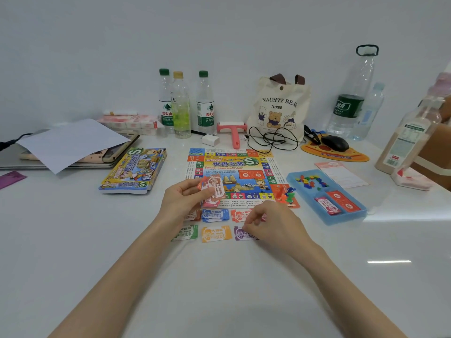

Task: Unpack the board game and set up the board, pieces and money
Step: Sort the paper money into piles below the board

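Note:
The colourful game board (234, 167) lies unfolded in the middle of the table. My left hand (181, 200) grips a stack of red money notes (212, 191) just above the board's near edge. In front of the board lie sorted piles of notes: blue (216, 215), red (240, 214), green (186, 232), orange (216, 233), purple (240, 234). My right hand (268, 222) hovers with curled fingers over the red and purple piles; whether it pinches a note is hidden. Small pawns (286, 193) stand on the board's near right corner.
The game box (134, 170) lies left of the board. A blue tray (325, 195) with small pieces and card packs sits to the right. Bottles (181, 106), a tote bag (278, 111), a lint roller (233, 132), cables, a mouse (335, 142) and papers line the back.

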A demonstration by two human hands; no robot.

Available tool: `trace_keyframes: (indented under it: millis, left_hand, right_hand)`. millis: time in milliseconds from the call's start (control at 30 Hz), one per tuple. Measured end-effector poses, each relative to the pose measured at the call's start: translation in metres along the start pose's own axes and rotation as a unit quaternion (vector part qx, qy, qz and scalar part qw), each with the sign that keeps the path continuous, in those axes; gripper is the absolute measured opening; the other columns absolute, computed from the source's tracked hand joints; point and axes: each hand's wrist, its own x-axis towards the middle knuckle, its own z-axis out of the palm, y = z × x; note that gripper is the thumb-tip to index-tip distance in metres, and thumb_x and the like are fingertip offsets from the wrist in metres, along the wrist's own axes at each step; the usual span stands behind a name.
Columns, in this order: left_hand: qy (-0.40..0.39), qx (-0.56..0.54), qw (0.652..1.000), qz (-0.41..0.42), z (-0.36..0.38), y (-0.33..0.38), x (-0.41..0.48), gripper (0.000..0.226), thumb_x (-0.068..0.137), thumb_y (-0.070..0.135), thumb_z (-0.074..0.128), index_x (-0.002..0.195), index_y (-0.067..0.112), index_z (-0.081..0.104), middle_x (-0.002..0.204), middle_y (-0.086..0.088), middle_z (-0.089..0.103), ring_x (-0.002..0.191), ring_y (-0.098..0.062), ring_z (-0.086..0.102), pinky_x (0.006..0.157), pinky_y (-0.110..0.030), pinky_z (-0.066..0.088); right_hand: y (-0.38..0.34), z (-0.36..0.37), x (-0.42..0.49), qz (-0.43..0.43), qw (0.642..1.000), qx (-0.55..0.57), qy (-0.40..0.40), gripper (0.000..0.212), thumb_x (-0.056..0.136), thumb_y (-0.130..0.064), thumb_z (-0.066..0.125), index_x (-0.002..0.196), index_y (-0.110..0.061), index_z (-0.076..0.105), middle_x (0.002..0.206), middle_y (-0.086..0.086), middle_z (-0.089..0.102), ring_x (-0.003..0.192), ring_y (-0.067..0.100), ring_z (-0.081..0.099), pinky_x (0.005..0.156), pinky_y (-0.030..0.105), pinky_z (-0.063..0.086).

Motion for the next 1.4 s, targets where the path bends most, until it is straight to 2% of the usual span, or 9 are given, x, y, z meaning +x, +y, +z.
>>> trace_keyframes:
  millis: [167,333,500,600,700,900,1100,1200,1400]
  left_hand:
    - [-0.024,0.013,1.000,-0.013,0.002,0.001,-0.002,0.029,0.075,0.003,0.076,0.101,0.013,0.068,0.088,-0.003,0.075,0.076,-0.016,0.073,0.058,-0.022,0.057]
    - [-0.047,0.002,0.999,-0.015,0.007,0.000,-0.006,0.030,0.075,0.005,0.077,0.102,0.013,0.069,0.088,-0.002,0.076,0.075,-0.015,0.072,0.062,-0.021,0.058]
    - [-0.053,0.003,0.998,-0.015,0.014,-0.001,-0.010,0.031,0.074,0.007,0.077,0.103,0.014,0.069,0.091,-0.003,0.076,0.074,-0.013,0.072,0.059,-0.018,0.054]
    - [-0.055,-0.008,0.998,-0.016,0.015,-0.001,-0.011,0.034,0.074,0.006,0.077,0.106,0.011,0.068,0.093,-0.005,0.076,0.074,-0.014,0.072,0.059,-0.018,0.055]
    - [-0.054,-0.005,0.998,-0.019,0.015,0.000,-0.011,0.036,0.074,0.007,0.077,0.108,0.010,0.068,0.095,-0.006,0.075,0.078,-0.016,0.073,0.058,-0.019,0.055]
    - [-0.036,0.010,0.999,-0.009,0.008,0.002,-0.008,0.033,0.075,0.008,0.078,0.106,0.010,0.068,0.094,-0.006,0.075,0.080,-0.018,0.073,0.060,-0.022,0.056]
    - [0.008,-0.027,1.000,0.009,-0.011,0.010,0.001,0.040,0.067,0.013,0.079,0.104,0.008,0.067,0.096,-0.010,0.075,0.081,-0.021,0.073,0.067,-0.030,0.060]
    - [0.034,-0.075,0.997,0.008,-0.020,0.014,0.005,0.030,0.076,0.002,0.073,0.106,0.003,0.065,0.096,-0.011,0.074,0.072,-0.015,0.072,0.056,-0.024,0.057]
    - [0.071,-0.096,0.993,0.022,-0.046,0.019,0.016,0.037,0.077,0.001,0.073,0.113,0.002,0.064,0.102,-0.011,0.073,0.080,-0.015,0.072,0.065,-0.023,0.059]
  right_hand:
    - [-0.003,-0.003,0.004,-0.013,0.996,0.081,0.044,0.004,0.082,-0.032,0.070,0.078,-0.033,0.071,0.077,-0.014,0.065,0.080,0.001,0.060,0.068,0.025,0.049]
    - [-0.019,0.000,0.014,-0.021,0.970,0.228,0.085,0.005,0.081,-0.031,0.074,0.085,-0.028,0.072,0.082,-0.015,0.069,0.078,-0.010,0.059,0.063,0.003,0.038]
    - [-0.025,0.007,0.014,0.005,0.939,0.334,0.087,0.011,0.077,-0.028,0.079,0.075,-0.020,0.072,0.073,-0.009,0.069,0.063,-0.005,0.058,0.065,0.016,0.044]
    - [-0.022,0.006,0.014,0.009,0.926,0.370,0.074,0.008,0.079,-0.025,0.077,0.075,-0.019,0.074,0.075,-0.003,0.072,0.074,0.010,0.067,0.072,0.025,0.052]
    - [-0.019,0.002,0.014,0.011,0.927,0.373,0.042,0.005,0.084,-0.022,0.074,0.081,-0.019,0.076,0.080,-0.003,0.075,0.081,0.012,0.070,0.075,0.021,0.054]
    - [-0.014,-0.011,0.009,0.024,0.915,0.402,0.019,0.006,0.088,-0.016,0.069,0.090,-0.022,0.071,0.075,-0.008,0.074,0.063,-0.003,0.067,0.050,0.007,0.042]
    - [-0.012,-0.013,0.018,-0.007,0.954,0.297,0.050,0.002,0.092,-0.024,0.063,0.093,-0.023,0.061,0.056,-0.016,0.062,0.048,-0.008,0.052,0.049,0.008,0.034]
    - [-0.020,-0.012,0.024,-0.039,0.965,0.255,0.039,0.007,0.093,-0.023,0.061,0.092,-0.021,0.067,0.067,-0.023,0.062,0.060,-0.013,0.055,0.053,0.008,0.037]
    - [-0.045,0.004,0.043,-0.071,0.977,0.196,-0.035,0.010,0.088,-0.022,0.067,0.090,-0.018,0.076,0.082,-0.008,0.070,0.060,-0.015,0.052,0.049,0.005,0.038]
